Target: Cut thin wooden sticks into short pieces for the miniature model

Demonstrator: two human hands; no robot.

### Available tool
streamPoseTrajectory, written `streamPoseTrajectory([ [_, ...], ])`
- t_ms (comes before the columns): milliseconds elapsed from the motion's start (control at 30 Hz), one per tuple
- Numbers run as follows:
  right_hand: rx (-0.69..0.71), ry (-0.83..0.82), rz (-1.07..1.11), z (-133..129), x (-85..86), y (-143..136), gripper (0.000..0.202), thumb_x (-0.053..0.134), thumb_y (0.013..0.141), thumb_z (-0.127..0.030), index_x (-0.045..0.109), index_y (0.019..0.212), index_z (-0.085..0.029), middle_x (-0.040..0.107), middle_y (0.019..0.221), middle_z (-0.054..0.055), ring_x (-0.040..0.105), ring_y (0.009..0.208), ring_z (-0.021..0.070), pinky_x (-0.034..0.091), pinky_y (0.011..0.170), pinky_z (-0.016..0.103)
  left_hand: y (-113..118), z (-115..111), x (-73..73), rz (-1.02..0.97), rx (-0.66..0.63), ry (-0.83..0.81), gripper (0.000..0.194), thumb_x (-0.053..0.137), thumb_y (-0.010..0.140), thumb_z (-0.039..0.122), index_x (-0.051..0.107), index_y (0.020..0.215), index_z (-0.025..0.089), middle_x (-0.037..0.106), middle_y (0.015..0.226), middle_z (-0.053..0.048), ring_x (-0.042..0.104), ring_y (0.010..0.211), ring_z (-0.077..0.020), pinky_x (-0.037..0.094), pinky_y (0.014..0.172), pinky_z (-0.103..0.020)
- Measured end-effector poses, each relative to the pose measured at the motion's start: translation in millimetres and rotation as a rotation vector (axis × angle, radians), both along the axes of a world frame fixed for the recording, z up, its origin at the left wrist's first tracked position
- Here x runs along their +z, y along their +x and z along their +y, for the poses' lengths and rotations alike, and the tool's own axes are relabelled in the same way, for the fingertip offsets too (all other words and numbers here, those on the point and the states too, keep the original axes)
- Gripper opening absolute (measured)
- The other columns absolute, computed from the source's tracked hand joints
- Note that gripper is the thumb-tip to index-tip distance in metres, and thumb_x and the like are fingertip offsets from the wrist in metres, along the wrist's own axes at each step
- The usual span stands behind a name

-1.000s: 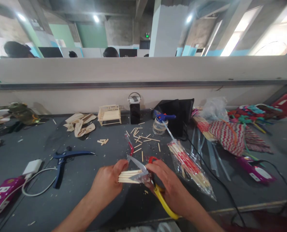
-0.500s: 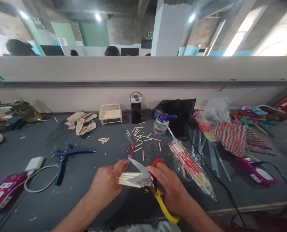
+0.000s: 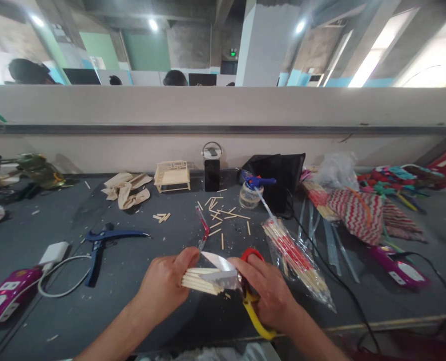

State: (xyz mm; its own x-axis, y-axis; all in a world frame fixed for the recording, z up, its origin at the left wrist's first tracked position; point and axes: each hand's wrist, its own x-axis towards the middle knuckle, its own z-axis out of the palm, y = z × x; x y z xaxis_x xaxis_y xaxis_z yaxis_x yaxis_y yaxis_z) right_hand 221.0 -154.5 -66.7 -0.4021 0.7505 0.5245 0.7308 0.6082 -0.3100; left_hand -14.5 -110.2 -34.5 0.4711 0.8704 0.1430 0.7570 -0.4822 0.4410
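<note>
My left hand (image 3: 166, 283) is closed around a bundle of thin wooden sticks (image 3: 199, 282), whose free ends point to the right. Scissors (image 3: 258, 323) with a red and a yellow handle are gripped in my right hand (image 3: 275, 291). Their blades are spread, one angled up above the bundle and the other lying along the stick ends; whether it touches them I cannot tell. Just beyond my left thumb lies a red-and-clear folding tool (image 3: 205, 229). Short cut stick pieces (image 3: 222, 240) are scattered beyond the hands.
A small wooden furniture model (image 3: 172, 178) stands at the back, left of a black phone (image 3: 212, 175). Blue pliers-like cutters (image 3: 98, 250) lie left. A glue gun (image 3: 258, 181) rests on a jar (image 3: 248, 198). Bagged sticks (image 3: 296, 258) and a black cable (image 3: 331, 276) lie right.
The scissors have shifted slightly right, and the upper blade tip has dropped a little. The bundle has turned a little, with its free ends showing more. Other things stay in place.
</note>
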Motion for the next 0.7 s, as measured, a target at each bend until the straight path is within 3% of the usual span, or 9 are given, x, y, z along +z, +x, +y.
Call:
streamPoseTrajectory([
  [200, -0.010, 0.002, 0.017, 5.0, 3.4, -1.3, 0.050, 0.047, 0.078, -0.013, 0.051, 0.128, -0.019, 0.060, 0.084, 0.006, 0.058, 0.071, 0.0191, 0.049, 0.062, 0.029, 0.0, 3.0, -0.3, 0.059, 0.034, -0.036, 0.027, 0.045, 0.077, 0.014, 0.062, 0.098, 0.019, 0.069, 0.066, -0.001, 0.061, 0.054, -0.0129, 0.037, 0.050, -0.021],
  [367, 0.119, -0.170, 0.124, 6.8, 17.8, -6.9, 0.052, 0.046, 0.082, -0.008, 0.046, 0.132, -0.021, 0.058, 0.094, 0.007, 0.055, 0.086, 0.0187, 0.050, 0.077, 0.031, 1.1, 5.3, 0.6, 0.134, 0.011, -0.032, 0.024, 0.046, 0.078, 0.015, 0.062, 0.096, 0.020, 0.068, 0.064, -0.001, 0.062, 0.055, -0.0149, 0.035, 0.051, -0.022],
  [467, 0.138, -0.228, 0.154, 4.9, 21.0, -9.6, 0.059, 0.046, 0.081, -0.004, 0.040, 0.137, -0.022, 0.055, 0.103, 0.009, 0.053, 0.095, 0.0194, 0.050, 0.083, 0.034, 1.9, 6.3, -0.3, 0.170, -0.015, -0.067, 0.030, 0.050, 0.075, 0.014, 0.061, 0.101, 0.020, 0.072, 0.073, -0.003, 0.066, 0.063, -0.0173, 0.036, 0.053, -0.023],
  [567, 0.124, -0.196, 0.151, 3.6, 19.0, -10.4, 0.065, 0.045, 0.080, -0.001, 0.036, 0.141, -0.024, 0.051, 0.111, 0.011, 0.051, 0.101, 0.0207, 0.049, 0.087, 0.036, 2.8, 6.8, -1.7, 0.225, -0.035, -0.089, 0.039, 0.051, 0.074, 0.015, 0.058, 0.112, 0.019, 0.074, 0.082, -0.005, 0.068, 0.069, -0.0207, 0.040, 0.056, -0.025],
  [700, 0.068, -0.132, 0.127, 3.1, 13.3, -8.3, 0.061, 0.046, 0.078, -0.003, 0.041, 0.136, -0.021, 0.055, 0.098, 0.009, 0.054, 0.089, 0.0204, 0.052, 0.079, 0.035, 4.0, 6.0, -3.6, 0.250, -0.034, -0.080, 0.036, 0.048, 0.077, 0.014, 0.060, 0.111, 0.020, 0.073, 0.079, -0.006, 0.068, 0.068, -0.0213, 0.040, 0.056, -0.025],
])
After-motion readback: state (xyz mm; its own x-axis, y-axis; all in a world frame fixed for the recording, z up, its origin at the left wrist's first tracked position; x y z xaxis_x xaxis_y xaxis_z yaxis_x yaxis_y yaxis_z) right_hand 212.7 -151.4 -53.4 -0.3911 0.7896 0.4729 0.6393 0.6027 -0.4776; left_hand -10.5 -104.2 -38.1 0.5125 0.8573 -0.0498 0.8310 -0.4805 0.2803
